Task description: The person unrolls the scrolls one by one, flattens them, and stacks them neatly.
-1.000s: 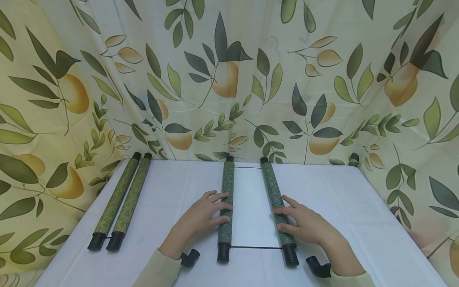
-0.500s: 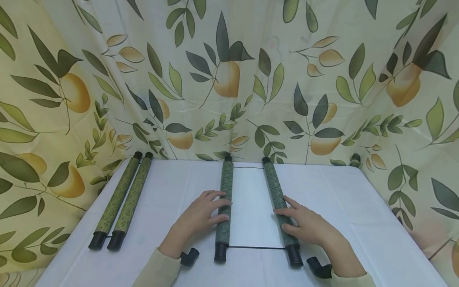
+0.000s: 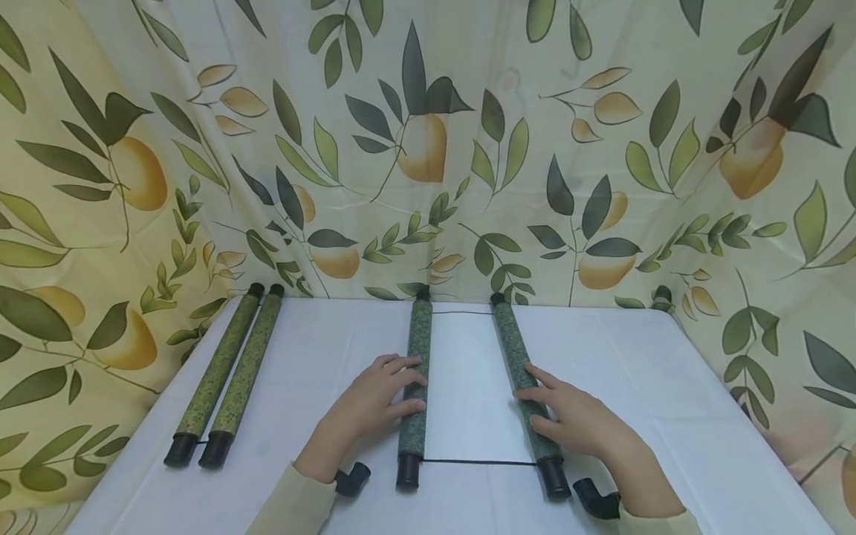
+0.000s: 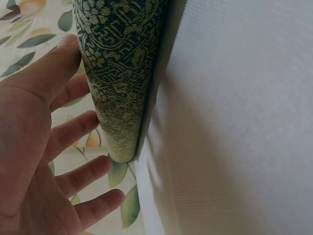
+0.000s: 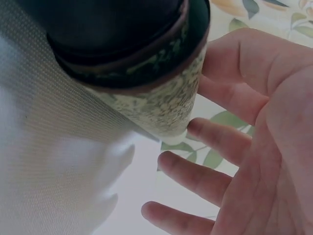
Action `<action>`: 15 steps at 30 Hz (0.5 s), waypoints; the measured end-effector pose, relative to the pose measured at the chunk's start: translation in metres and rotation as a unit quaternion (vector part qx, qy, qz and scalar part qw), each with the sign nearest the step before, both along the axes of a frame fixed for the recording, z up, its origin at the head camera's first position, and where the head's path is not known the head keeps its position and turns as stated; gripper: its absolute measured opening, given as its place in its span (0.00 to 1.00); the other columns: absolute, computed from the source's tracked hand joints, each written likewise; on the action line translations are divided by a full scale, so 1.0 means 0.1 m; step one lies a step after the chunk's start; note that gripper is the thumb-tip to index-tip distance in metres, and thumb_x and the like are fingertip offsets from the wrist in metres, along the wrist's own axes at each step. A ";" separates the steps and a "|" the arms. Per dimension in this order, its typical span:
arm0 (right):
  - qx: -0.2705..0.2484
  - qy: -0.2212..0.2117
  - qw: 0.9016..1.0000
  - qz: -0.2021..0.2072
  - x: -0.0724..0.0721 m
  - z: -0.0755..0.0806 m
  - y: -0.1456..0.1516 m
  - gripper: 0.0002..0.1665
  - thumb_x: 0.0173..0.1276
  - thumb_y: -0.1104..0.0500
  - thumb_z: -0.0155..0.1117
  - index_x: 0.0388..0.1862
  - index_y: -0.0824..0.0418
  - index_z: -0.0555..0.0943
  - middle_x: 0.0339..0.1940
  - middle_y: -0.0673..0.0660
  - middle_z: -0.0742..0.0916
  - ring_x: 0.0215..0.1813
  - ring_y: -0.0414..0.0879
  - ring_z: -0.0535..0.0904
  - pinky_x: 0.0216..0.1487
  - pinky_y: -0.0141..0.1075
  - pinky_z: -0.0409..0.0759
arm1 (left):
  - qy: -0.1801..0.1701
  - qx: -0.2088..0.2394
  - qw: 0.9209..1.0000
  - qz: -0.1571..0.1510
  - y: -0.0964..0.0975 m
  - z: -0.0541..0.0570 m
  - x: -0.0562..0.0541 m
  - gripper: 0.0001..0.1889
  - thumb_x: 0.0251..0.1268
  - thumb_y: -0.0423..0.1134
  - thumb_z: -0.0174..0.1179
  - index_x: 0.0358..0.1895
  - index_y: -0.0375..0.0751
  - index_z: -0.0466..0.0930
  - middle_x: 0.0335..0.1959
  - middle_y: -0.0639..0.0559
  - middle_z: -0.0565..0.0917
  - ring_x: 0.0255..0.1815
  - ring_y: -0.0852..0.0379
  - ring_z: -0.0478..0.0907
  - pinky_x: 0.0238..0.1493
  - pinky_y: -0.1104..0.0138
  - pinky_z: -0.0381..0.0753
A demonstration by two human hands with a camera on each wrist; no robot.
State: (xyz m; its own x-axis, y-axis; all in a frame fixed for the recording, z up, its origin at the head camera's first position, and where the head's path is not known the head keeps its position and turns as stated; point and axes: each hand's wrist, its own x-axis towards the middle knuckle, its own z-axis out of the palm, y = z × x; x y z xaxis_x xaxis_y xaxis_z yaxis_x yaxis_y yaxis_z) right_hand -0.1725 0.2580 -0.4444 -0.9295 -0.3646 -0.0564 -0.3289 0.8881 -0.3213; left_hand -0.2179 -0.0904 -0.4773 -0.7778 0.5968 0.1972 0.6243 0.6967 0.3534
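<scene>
A scroll lies partly unrolled in the middle of the table, a white sheet (image 3: 476,401) showing between its two green patterned rolls with black end knobs. My left hand (image 3: 371,397) lies along the outer side of the left roll (image 3: 419,334), thumb and fingertips on it. On the other side, the right hand (image 3: 578,416) rests its fingertips on the right roll (image 3: 510,338). Thumb and fingers are spread and fairly straight on the left hand (image 4: 49,132), also on the right hand (image 5: 254,137), with the roll's patterned cloth beside them.
A second scroll (image 3: 230,371), yellow-green with black knobs, lies at the table's left, its two rolls close together. Behind the white-covered table (image 3: 622,357) hangs a curtain (image 3: 428,148) printed with fruit and leaves. Black curved pieces (image 3: 595,498) sit at both wrists.
The two rolls have moved apart, the left one leftward and the right one rightward, and the white sheet between them is wider. Both hands have stayed at their rolls.
</scene>
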 end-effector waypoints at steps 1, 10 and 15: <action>0.000 -0.001 1.000 0.000 0.00 0.00 0.00 0.22 0.67 0.51 0.67 0.60 0.48 0.83 0.78 0.61 0.67 0.70 0.65 0.71 0.60 0.61 0.75 | 0.001 -0.002 1.000 0.002 0.00 0.00 0.00 0.20 0.69 0.59 0.59 0.59 0.58 0.79 0.73 0.52 0.69 0.74 0.41 0.63 0.71 0.47 0.65; -0.004 -0.001 1.000 -0.005 0.00 0.01 0.00 0.23 0.66 0.54 0.67 0.61 0.49 0.83 0.78 0.61 0.66 0.69 0.66 0.72 0.59 0.61 0.75 | -0.005 -0.010 1.000 0.007 -0.01 -0.01 0.00 0.19 0.69 0.58 0.59 0.58 0.60 0.82 0.74 0.53 0.68 0.75 0.38 0.60 0.70 0.45 0.64; -0.004 0.004 1.000 -0.005 0.00 0.00 0.01 0.22 0.66 0.54 0.66 0.60 0.49 0.83 0.78 0.61 0.65 0.69 0.66 0.72 0.59 0.60 0.75 | -0.014 -0.003 1.000 0.008 -0.02 -0.01 0.00 0.18 0.69 0.57 0.59 0.57 0.58 0.81 0.75 0.54 0.68 0.75 0.37 0.61 0.71 0.45 0.64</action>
